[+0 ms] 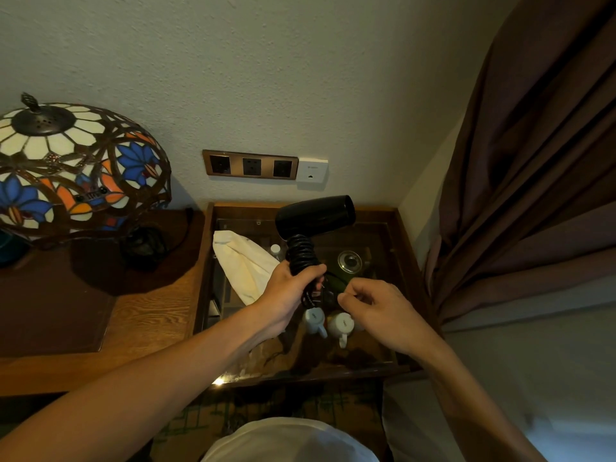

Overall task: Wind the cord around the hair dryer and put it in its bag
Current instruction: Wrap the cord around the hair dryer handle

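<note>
Seen from the head camera, a person's left hand (289, 288) grips the handle of a black hair dryer (315, 215), held upright above a glass-topped wooden table (405, 235), its barrel pointing right. The black cord (301, 253) is coiled tightly around the handle, its tail hanging below the fist. The right hand (376, 306), fingers curled, pinches near the loose end of the cord. A cream cloth bag (243, 263) lies on the glass just left of the dryer, beside a stained-glass lamp (76, 168).
</note>
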